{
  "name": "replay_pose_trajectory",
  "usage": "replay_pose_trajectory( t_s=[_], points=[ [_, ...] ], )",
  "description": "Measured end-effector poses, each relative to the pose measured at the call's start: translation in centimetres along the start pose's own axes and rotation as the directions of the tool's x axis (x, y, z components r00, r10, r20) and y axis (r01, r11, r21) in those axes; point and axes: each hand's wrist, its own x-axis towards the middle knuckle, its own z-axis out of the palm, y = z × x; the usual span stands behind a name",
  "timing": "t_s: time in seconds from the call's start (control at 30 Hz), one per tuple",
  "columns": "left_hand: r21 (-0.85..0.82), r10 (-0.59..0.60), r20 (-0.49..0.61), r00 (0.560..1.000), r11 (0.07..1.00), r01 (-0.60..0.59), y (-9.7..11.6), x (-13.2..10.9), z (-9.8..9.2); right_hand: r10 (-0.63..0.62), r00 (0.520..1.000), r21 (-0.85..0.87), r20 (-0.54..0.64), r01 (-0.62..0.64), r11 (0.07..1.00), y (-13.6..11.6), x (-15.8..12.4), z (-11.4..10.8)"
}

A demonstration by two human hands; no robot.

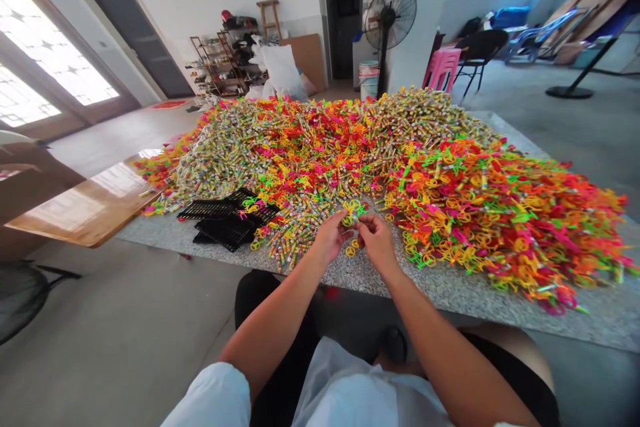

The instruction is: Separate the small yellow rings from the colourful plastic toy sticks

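Observation:
My left hand (pixel 331 238) and my right hand (pixel 377 240) are close together above the front of the table, fingers bent in a pinch. What each holds is too small to make out. Yellow and green plastic looped pieces (pixel 353 209) show just beyond and between my fingertips. Below them, a yellow looped piece (pixel 351 250) is on the tabletop. Left of my hands lies a spread of short, thin printed tubes (pixel 287 240). A big heap of orange, yellow, pink and green looped plastic pieces (pixel 480 213) rises to the right.
Stacked black slotted trays (pixel 227 230) lie at the table's left front. Piles of printed tubes (pixel 215 153) and mixed pieces cover the back of the speckled stone table (pixel 350 273). A wooden board (pixel 95 197) adjoins it at left. Behind stands a fan (pixel 390 13).

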Motion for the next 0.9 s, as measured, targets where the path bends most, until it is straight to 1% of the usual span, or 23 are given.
replay_pose_trajectory(
  t_s=[0.1, 0.3, 0.43, 0.5, 0.57, 0.67, 0.73, 0.83, 0.9],
  points=[
    [0.010, -0.015, 0.005, 1.000, 1.000, 0.015, -0.2, 0.0, 0.0, -0.006, 1.000, -0.018, 0.010, 0.006, 1.000, 0.2, -0.3, -0.3],
    [0.080, 0.031, 0.001, 1.000, 0.996, -0.031, -0.4, -0.7, -0.1, -0.059, 0.998, -0.115, 0.009, 0.060, 0.992, 0.3, -0.6, -0.8],
    [0.101, 0.019, 0.018, 1.000, 0.995, -0.021, -0.6, -1.2, 0.1, -0.103, 0.994, -0.149, -0.022, 0.099, 0.984, 0.4, -1.0, -1.0],
    [0.089, 0.008, 0.031, 0.999, 0.996, -0.010, -0.8, -1.2, 0.2, -0.118, 0.992, -0.145, -0.041, 0.111, 0.983, 0.6, -1.2, -1.0],
    [0.058, -0.024, 0.023, 0.999, 0.998, 0.023, -0.9, -1.1, 0.2, -0.127, 0.991, -0.137, -0.051, 0.119, 0.983, 0.7, -1.3, -1.0],
    [-0.022, -0.087, -0.007, 0.996, 0.996, 0.087, -1.2, -1.0, 0.3, -0.117, 0.992, -0.112, -0.038, 0.112, 0.987, 0.7, -1.5, -1.0],
    [-0.060, -0.112, -0.002, 0.994, 0.992, 0.112, -1.4, -1.1, 0.3, -0.097, 0.995, -0.094, -0.036, 0.093, 0.991, 0.7, -1.6, -1.1],
    [-0.037, -0.102, 0.017, 0.995, 0.994, 0.103, -1.6, -1.4, 0.2, -0.051, 0.998, -0.047, -0.041, 0.049, 0.998, 0.9, -1.5, -1.2],
    [-0.006, -0.078, 0.030, 0.996, 0.997, 0.079, -1.7, -1.6, 0.2, -0.001, 0.999, 0.037, -0.036, 0.002, 0.999, 1.2, -1.4, -1.3]
  ],
)
